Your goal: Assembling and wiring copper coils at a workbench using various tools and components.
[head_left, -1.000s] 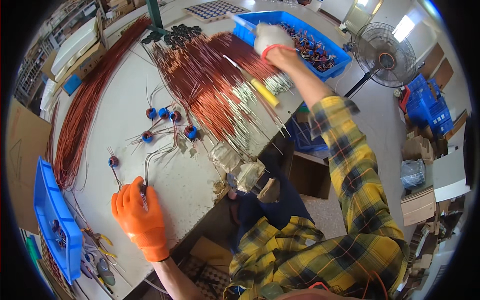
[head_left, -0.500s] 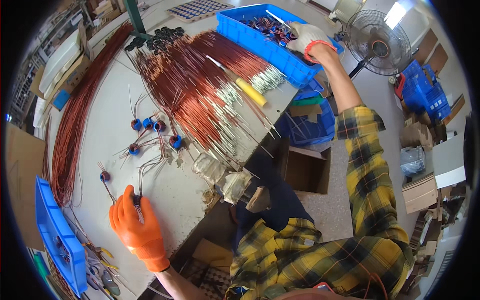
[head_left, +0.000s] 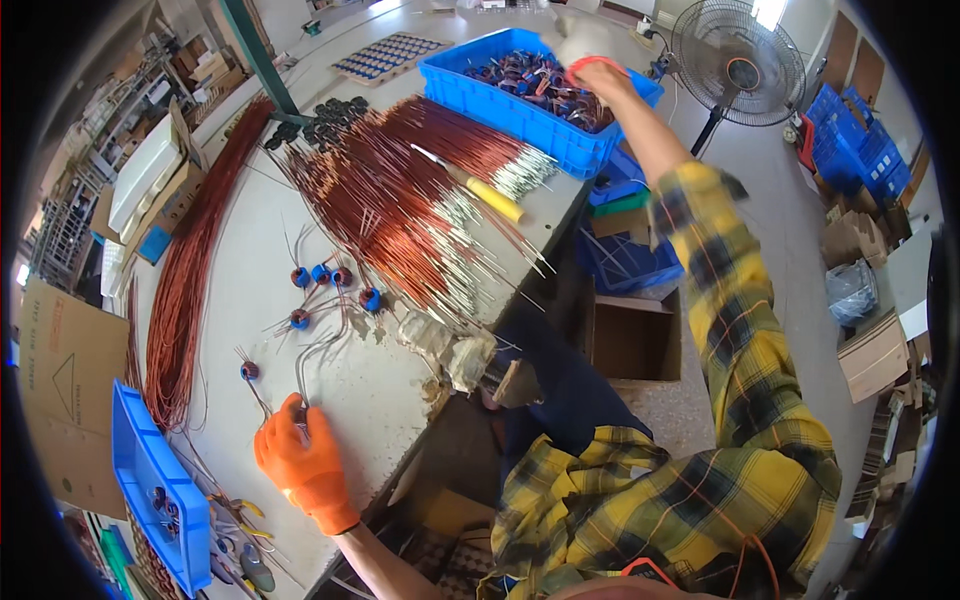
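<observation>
Left grip [head_left: 300,465] — orange-gloved, fingers pressed together, pinching a bent copper wire [head_left: 322,345] flat against the desk [head_left: 380,400]. Right grip [head_left: 585,45], white-gloved, was down in the far blue bin [head_left: 480,95] of wound coils [head_left: 535,80]; open or closed, I couldn't tell. It looked like the fetching step; the next move called for carrying a coil back to the pinned wire. Copper wire bundles [head_left: 400,190] crowded the path — free room lay near the desk's front edge.
</observation>
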Available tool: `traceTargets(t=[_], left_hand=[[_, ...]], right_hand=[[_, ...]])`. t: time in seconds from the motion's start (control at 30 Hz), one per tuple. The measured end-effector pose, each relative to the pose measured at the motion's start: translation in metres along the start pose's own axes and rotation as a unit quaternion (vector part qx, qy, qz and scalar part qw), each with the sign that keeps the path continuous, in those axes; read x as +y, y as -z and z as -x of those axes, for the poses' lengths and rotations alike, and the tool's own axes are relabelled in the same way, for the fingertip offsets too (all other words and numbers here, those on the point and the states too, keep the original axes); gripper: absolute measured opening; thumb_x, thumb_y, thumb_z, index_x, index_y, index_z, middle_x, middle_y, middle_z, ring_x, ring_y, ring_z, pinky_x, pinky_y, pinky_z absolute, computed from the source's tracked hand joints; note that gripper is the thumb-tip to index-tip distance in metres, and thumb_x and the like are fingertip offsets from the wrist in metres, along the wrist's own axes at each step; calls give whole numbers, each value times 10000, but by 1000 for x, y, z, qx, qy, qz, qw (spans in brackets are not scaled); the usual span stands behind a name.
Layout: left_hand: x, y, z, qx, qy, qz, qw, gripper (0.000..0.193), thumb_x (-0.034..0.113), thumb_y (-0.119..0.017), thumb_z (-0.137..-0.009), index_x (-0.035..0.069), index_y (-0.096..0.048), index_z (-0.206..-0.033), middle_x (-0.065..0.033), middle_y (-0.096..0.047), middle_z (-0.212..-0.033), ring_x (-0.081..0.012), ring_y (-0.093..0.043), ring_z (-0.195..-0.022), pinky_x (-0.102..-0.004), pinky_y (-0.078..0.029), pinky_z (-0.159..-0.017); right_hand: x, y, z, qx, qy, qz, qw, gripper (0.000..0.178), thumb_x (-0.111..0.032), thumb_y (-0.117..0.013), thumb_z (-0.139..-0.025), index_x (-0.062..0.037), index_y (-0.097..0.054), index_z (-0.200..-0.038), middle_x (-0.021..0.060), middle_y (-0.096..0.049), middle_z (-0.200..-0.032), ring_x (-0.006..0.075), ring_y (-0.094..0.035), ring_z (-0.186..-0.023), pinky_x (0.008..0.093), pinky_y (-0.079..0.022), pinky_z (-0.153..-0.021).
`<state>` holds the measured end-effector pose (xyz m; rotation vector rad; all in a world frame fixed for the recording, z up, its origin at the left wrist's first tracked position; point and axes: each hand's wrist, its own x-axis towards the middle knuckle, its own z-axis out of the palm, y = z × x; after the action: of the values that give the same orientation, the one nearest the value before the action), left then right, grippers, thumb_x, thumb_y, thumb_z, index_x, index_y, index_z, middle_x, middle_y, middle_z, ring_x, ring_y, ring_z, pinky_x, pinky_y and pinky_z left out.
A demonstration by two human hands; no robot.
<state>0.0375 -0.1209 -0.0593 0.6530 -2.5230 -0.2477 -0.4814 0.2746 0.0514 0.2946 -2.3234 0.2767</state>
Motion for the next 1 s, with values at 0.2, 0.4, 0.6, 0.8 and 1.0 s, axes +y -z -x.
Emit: traceTargets(t=[0.2, 0.4, 0.6, 0.8, 1.0], left_hand=[[3, 15, -1, 123, 125, 168, 970, 311, 161, -716, -997, -3, -738, -1260, -97, -759, -1165, -182, -683, -1080, -328, -512, -991], [21, 34, 3, 208, 97, 472, 851, 395, 164, -627, -1069, -60, -614, -1394, -116, -678, -1347, -212, -653, -1182, -326, -509, -1054], [161, 18, 40, 40, 118, 661, 740, 320, 178, -566, -1071, -5, -625, -1326, -187, -683, -1302, -167, -658, -943, -333, -534, -927], [165, 7, 69, -53, 99, 747, 655, 367, 172, -713, -983, -48, -671, -1274, -180, -718, -1223, -196, -654, -1022, -364, -523, -946], [133, 12, 74, -118, 131, 717, 674, 352, 192, -743, -974, -74, -715, -1202, -165, -764, -1166, -194, -695, -1013, -347, -526, -957]], right_hand=[[-55, 179, 175, -131, -198, -502, 832, 301, -306, -641, -1043, -53, -670, -1203, 28, -697, -754, 67, -507, -443, 265, -377, -394], [-128, 222, 343, -292, -207, -536, 765, 225, -125, -801, -923, -43, -719, -1115, 15, -729, -767, 57, -650, -591, 238, -522, -539], [-195, 241, 353, -308, -128, -619, 711, 499, -175, -913, -830, -44, -686, -1255, 34, -684, -748, 106, -647, -644, 290, -538, -598], [-193, 218, 362, -163, -70, -554, 813, 171, -121, -865, -872, -43, -731, -944, 6, -473, -585, 92, -451, -524, 263, -445, -514], [-182, 213, 348, -175, -4, -539, 824, 205, -174, -868, -879, -58, -713, -945, 97, -682, -705, 231, -697, -598, 328, -535, -539]])
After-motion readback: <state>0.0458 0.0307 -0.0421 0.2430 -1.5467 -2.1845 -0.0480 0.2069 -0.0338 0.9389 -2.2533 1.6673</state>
